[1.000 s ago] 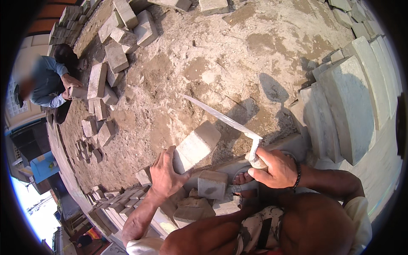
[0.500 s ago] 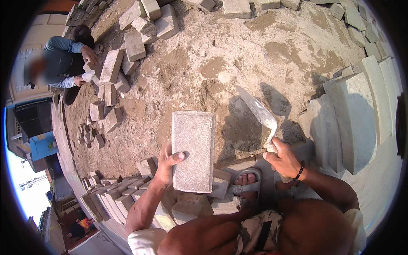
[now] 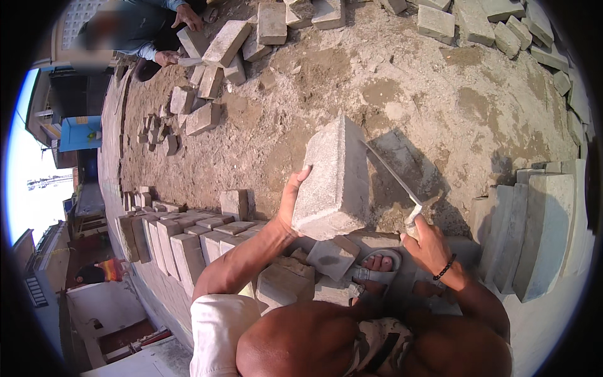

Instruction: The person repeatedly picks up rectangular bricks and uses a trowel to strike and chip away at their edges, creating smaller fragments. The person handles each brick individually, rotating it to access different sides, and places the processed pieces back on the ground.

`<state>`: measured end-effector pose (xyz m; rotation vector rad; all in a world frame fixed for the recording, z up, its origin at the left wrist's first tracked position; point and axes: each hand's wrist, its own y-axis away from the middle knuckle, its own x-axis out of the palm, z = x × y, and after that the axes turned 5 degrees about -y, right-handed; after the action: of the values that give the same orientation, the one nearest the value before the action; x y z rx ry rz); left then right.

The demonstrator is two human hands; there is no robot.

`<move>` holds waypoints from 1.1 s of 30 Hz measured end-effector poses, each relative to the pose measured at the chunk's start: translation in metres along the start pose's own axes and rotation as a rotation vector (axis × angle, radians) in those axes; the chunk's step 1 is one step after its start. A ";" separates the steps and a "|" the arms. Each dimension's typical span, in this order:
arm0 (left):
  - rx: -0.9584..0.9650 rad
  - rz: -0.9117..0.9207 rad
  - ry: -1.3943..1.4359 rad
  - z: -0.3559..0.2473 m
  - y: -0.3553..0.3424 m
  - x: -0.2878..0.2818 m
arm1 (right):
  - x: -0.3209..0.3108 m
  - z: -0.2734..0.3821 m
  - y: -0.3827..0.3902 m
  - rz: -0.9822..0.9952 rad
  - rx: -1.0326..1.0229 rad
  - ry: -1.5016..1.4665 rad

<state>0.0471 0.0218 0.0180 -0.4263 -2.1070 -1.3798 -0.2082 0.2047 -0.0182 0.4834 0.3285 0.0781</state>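
Head view: left hand (image 3: 292, 198), partly hidden, clasped about the left side of one grey block (image 3: 333, 179), held up before the person above sandy ground (image 3: 276, 151). Right hand (image 3: 430, 245), curled round the handle of one trowel (image 3: 392, 173); blade tip beside the block, contact uncertain. Since half a second earlier: block tipped from broad face to corner-on; blade turned edge-on; co-worker (image 3: 135, 34) now nearer the upper edge.
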 end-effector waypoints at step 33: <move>0.239 -1.306 -1.654 -0.006 0.323 -0.101 | 0.025 -0.021 0.015 0.171 0.109 -0.190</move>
<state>0.3059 0.1546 0.1908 0.1374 -4.3729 -1.3477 -0.1916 0.2307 -0.0356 0.6213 0.1046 0.1797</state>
